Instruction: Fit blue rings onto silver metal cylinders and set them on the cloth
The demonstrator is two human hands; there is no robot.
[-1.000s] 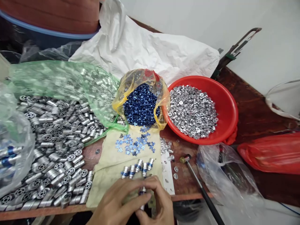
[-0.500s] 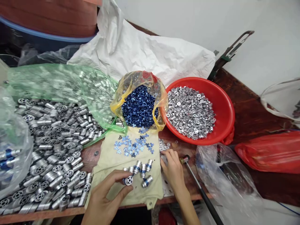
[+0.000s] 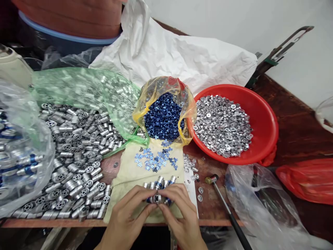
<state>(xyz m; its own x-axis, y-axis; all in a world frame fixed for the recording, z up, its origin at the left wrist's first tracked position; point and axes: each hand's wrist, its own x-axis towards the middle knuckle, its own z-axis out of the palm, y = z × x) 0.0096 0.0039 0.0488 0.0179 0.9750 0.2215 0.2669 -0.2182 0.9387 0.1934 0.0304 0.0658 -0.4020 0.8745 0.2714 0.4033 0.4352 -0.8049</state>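
My left hand (image 3: 129,214) pinches a silver metal cylinder with a blue ring (image 3: 150,199) between thumb and fingertips. Against its right end, my right hand (image 3: 182,212) grips a small silver metal part (image 3: 158,198), mostly covered by the fingertips. Both hands meet low over a pale cloth (image 3: 127,173). Just behind them stand several cylinders with blue rings (image 3: 159,182), partly hidden by the fingers. Flat blue three-armed pieces (image 3: 156,159) lie scattered farther up the cloth. Small silver discs (image 3: 193,169) lie to the right of it.
Plain silver cylinders (image 3: 75,166) are heaped at left, beside a clear bag (image 3: 28,139) of blue-ringed ones. A yellow bag (image 3: 145,111) holds blue pieces; a red basin (image 3: 265,121) holds silver discs. A hammer (image 3: 226,205) lies at right, near a clear plastic bag (image 3: 267,201).
My right hand has come from the small discs to the left hand, bringing a small silver part against the cylinder. The head view has shifted left.
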